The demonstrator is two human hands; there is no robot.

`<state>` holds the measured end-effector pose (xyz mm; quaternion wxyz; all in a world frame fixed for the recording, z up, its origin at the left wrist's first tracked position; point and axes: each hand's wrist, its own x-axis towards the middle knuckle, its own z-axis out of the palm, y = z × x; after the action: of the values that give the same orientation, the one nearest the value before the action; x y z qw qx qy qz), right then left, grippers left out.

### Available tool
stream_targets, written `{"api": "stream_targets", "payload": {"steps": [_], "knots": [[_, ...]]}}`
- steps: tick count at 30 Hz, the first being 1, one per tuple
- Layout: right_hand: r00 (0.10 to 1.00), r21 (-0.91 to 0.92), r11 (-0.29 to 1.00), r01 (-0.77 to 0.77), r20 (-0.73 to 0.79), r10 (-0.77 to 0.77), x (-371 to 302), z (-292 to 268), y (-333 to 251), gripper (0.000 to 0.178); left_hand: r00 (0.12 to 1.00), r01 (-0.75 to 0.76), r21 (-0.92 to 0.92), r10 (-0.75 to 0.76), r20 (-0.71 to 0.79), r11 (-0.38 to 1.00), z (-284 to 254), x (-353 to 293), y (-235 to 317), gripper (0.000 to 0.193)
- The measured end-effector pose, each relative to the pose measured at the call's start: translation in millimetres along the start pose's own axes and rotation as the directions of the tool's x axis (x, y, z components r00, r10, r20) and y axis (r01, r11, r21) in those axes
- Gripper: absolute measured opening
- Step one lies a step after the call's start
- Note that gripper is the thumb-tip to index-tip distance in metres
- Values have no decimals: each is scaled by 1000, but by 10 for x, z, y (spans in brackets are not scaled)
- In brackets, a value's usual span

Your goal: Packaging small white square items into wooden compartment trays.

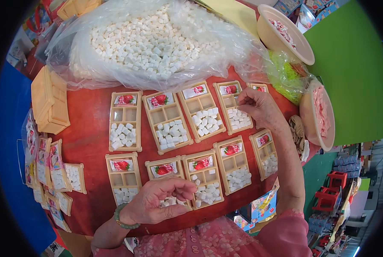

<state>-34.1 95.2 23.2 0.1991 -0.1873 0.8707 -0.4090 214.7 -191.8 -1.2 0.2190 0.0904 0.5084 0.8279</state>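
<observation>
Several beige divided trays (126,121) lie in two rows on a red round table (87,141), each with a strawberry-printed packet in its top section and white candy cubes lower down. My left hand (156,201), with a green bead bracelet at the wrist, hovers over a front-row tray (166,168), fingers pinched together as if on small white cubes. My right hand (260,108) reaches to the far right trays (234,106), fingertips pinched near the top of one; what it holds is not visible.
A big clear plastic bag of white cubes (153,43) fills the table's back. Stacked empty trays (50,100) stand at left, filled trays (56,171) below them. Two beige bowls (285,34) of wrapped pink sweets (320,113) sit at right, beside a green-filled bag (285,75).
</observation>
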Motion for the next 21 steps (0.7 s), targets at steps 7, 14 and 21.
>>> {"api": "stream_targets", "payload": {"steps": [7,14,21], "knots": [[999,-84,996,-26,23,28,29,-44,122,3,1000,-7,29,7,-13,1000,0,-7,-34,49],[998,-122,992,32,53,-26,39,-45,137,5,1000,3,69,-2,-20,998,-15,7,-62,49],[997,-125,989,-77,-16,76,46,-1,87,5,999,10,64,-7,-37,998,-17,-5,-76,49]]}}
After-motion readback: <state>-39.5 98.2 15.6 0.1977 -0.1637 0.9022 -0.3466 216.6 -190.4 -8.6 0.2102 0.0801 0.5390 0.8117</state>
